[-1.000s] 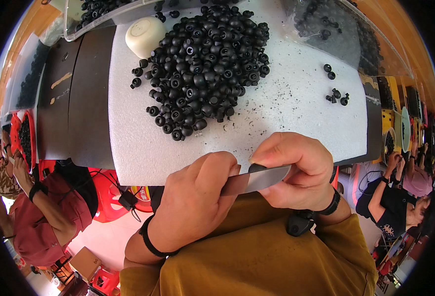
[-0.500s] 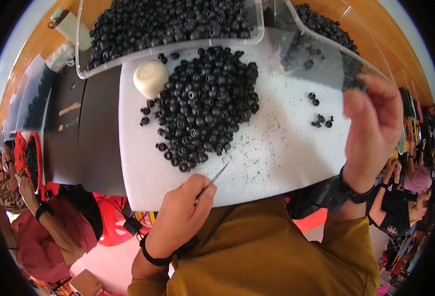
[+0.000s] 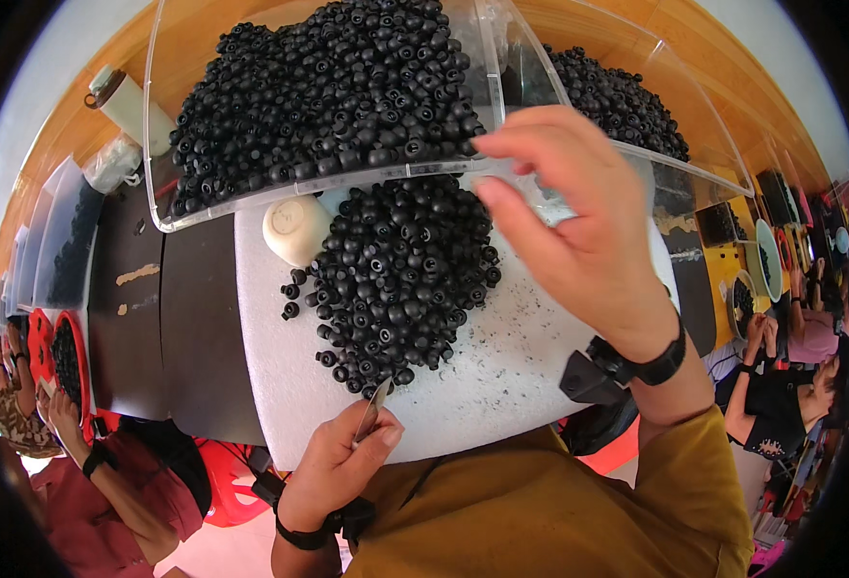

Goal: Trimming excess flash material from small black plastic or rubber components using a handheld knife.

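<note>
My left hand (image 3: 339, 467) is closed around a small knife (image 3: 375, 408), its slim blade pointing up at the near edge of a heap of black bead-like plastic parts (image 3: 395, 279). The heap lies on a white foam board (image 3: 511, 400). My right hand (image 3: 583, 231) hovers over the far right of the heap, thumb and forefinger apart, with nothing visible between them. Against the heap's left side rests a cream-coloured rounded cup (image 3: 285, 241), its base showing. Dark specks of trimmings dot the board right of the heap.
A large clear bin (image 3: 318, 171) full of black parts stands behind the heap. Beyond my right hand is another clear bin (image 3: 723, 178) with similar parts. A bottle (image 3: 135, 108) stands far left. Co-workers sit on both sides, one beside a red basin (image 3: 78, 352).
My right hand has moved left from the right-hand bin to above the heap, and its fingers have spread. The left hand keeps the knife, now nearer the heap. The view has shifted.
</note>
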`<state>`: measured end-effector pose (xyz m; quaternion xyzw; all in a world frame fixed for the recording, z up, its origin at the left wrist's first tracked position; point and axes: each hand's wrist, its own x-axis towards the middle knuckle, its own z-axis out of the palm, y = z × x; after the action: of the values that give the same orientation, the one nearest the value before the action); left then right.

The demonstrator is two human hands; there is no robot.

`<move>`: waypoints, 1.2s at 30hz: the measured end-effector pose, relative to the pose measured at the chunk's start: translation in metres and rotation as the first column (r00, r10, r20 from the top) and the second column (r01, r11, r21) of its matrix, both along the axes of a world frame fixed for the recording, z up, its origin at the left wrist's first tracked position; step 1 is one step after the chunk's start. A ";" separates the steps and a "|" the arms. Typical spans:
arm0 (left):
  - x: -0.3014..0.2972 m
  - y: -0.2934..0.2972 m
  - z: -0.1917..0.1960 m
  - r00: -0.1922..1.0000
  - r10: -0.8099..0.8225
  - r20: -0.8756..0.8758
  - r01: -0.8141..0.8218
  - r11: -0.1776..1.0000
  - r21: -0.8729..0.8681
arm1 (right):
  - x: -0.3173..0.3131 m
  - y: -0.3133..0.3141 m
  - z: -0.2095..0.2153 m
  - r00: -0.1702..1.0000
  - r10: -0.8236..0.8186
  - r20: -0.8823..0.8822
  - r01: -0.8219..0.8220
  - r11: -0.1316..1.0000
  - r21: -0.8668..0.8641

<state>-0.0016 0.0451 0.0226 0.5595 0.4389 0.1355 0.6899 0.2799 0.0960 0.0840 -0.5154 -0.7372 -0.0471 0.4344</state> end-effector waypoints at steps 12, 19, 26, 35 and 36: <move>-0.005 0.001 -0.008 0.987 0.032 0.155 -0.033 0.999 0.000 | -0.020 0.038 -0.010 0.974 -0.006 0.227 0.025 0.996 -0.083; -0.005 0.002 -0.004 0.998 0.010 0.055 -0.009 1.000 -0.014 | -0.025 0.043 -0.011 0.987 -0.022 0.156 0.029 0.999 -0.043; -0.004 -0.001 -0.002 0.999 0.043 0.015 -0.043 0.999 0.010 | -0.031 0.054 -0.016 0.988 0.139 -0.064 -0.144 0.987 -0.078; -0.001 -0.001 -0.005 0.993 0.064 0.097 -0.067 0.997 0.029 | -0.045 -0.015 0.009 0.278 0.041 -0.960 -0.645 0.748 -0.155; 0.000 -0.002 -0.006 0.994 0.071 0.087 -0.073 0.997 0.030 | -0.048 -0.026 0.011 0.135 -0.056 -0.989 -0.703 0.698 -0.135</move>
<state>-0.0017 0.0432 0.0170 0.5485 0.4265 0.1914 0.6933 0.2319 0.0696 0.0952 -0.3437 -0.3757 0.6143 0.6028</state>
